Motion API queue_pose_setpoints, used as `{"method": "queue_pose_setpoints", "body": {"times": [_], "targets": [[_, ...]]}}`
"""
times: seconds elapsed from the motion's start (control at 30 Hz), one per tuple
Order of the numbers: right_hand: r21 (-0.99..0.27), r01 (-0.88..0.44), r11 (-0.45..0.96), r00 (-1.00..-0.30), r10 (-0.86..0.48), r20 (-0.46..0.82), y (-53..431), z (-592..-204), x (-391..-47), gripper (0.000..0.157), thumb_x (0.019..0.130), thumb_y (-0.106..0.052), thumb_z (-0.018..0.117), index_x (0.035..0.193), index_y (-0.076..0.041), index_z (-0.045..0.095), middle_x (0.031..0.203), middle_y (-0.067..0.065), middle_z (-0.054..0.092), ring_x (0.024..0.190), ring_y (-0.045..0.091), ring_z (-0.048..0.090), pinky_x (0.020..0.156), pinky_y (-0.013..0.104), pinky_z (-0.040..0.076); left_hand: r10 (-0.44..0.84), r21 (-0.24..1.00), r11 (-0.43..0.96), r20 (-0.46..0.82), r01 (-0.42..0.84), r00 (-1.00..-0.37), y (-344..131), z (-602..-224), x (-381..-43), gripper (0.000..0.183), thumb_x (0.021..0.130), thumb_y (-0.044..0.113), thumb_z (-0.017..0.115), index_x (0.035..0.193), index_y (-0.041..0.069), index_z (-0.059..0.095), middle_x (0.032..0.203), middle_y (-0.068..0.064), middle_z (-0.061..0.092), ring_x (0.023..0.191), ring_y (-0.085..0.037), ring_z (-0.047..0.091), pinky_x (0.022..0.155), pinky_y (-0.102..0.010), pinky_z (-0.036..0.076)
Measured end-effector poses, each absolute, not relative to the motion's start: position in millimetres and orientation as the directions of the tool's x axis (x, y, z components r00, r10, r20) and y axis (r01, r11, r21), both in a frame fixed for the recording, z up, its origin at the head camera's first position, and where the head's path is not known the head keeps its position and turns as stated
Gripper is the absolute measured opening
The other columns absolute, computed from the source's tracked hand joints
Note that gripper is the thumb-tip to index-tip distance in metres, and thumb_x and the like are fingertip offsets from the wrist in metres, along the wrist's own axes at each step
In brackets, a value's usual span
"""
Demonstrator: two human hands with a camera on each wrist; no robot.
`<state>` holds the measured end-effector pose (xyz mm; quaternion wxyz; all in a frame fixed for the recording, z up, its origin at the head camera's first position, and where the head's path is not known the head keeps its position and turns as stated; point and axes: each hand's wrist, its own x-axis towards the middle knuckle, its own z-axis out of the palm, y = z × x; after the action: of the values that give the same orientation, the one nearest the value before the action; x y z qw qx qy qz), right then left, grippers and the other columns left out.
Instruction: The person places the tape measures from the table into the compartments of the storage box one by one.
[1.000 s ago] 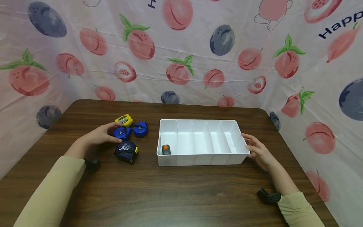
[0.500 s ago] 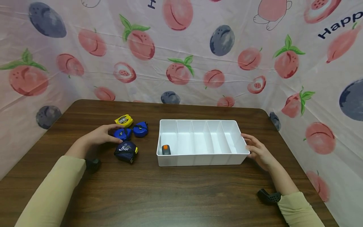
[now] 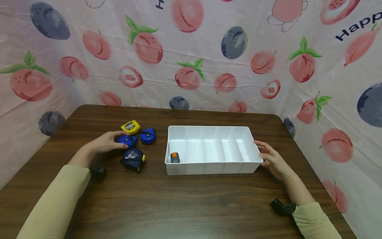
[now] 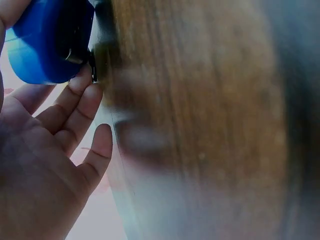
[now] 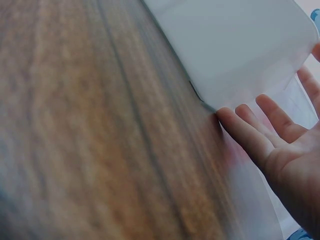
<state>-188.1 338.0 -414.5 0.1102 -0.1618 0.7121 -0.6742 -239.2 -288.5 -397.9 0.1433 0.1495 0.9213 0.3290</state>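
My left hand (image 3: pixel 105 143) pinches a blue tape measure (image 3: pixel 128 140) between thumb and fingers. In the left wrist view this tape measure (image 4: pixel 42 42) is at the upper left, with the other fingers beneath it. A dark navy tape measure (image 3: pixel 132 159) marked 5m lies just in front, a yellow one (image 3: pixel 130 127) behind and a second blue one (image 3: pixel 148 136) to the right. My right hand (image 3: pixel 274 159) rests at the right end of a white divided box (image 3: pixel 210 168). In the right wrist view, its fairly straight fingers (image 5: pixel 245 132) touch the box's end wall (image 5: pixel 240 45).
A small dark grey object with an orange patch (image 3: pixel 175 157) stands in the box's leftmost compartment. The brown wooden table (image 3: pixel 191 205) reaches back to a fruit-printed curtain (image 3: pixel 206 43) behind and at both sides.
The blue tape measure in my left hand has shifted slightly left, and the fingers have closed in on it. The right hand and the box have stayed in place.
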Motion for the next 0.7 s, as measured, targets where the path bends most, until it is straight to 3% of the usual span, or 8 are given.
{"method": "queue_pose_setpoints", "body": {"times": [0.3, 0.43, 0.7], "targets": [[-0.996, -0.078, 0.05, -0.923, -0.381, 0.054, 337.9, -414.6, -187.7, 0.041, 0.098, -0.007, 0.043, 0.138, -0.017, 0.043, 0.131, 0.015, 0.037, 0.103, 0.017, 0.056, 0.081, 0.033, 0.052, 0.318, 0.654, 0.737, -0.113, 0.17, -0.941, -295.1, -396.3, -234.5, 0.063, 0.092, 0.029, 0.065, 0.138, -0.007, 0.04, 0.129, -0.037, 0.043, 0.109, -0.044, 0.047, 0.093, -0.059, 0.038], [-0.996, -0.077, 0.054, -0.924, -0.379, 0.051, 337.8, -413.9, -187.2, 0.041, 0.098, -0.008, 0.043, 0.138, -0.017, 0.044, 0.13, 0.013, 0.037, 0.103, 0.016, 0.056, 0.081, 0.033, 0.052, 0.281, 0.662, 0.73, -0.065, 0.169, -0.958, -296.5, -394.0, -231.4, 0.06, 0.092, 0.027, 0.065, 0.138, -0.004, 0.042, 0.127, -0.035, 0.044, 0.105, -0.042, 0.05, 0.086, -0.051, 0.044], [-0.995, -0.082, 0.053, -0.925, -0.375, 0.056, 337.9, -413.8, -187.4, 0.04, 0.098, -0.008, 0.044, 0.137, -0.017, 0.044, 0.129, 0.013, 0.039, 0.102, 0.016, 0.057, 0.081, 0.032, 0.052, 0.238, 0.677, 0.71, 0.028, 0.193, -0.971, -291.3, -388.5, -224.4, 0.057, 0.092, 0.023, 0.066, 0.138, -0.003, 0.043, 0.124, -0.029, 0.047, 0.1, -0.039, 0.05, 0.081, -0.041, 0.045]]}}
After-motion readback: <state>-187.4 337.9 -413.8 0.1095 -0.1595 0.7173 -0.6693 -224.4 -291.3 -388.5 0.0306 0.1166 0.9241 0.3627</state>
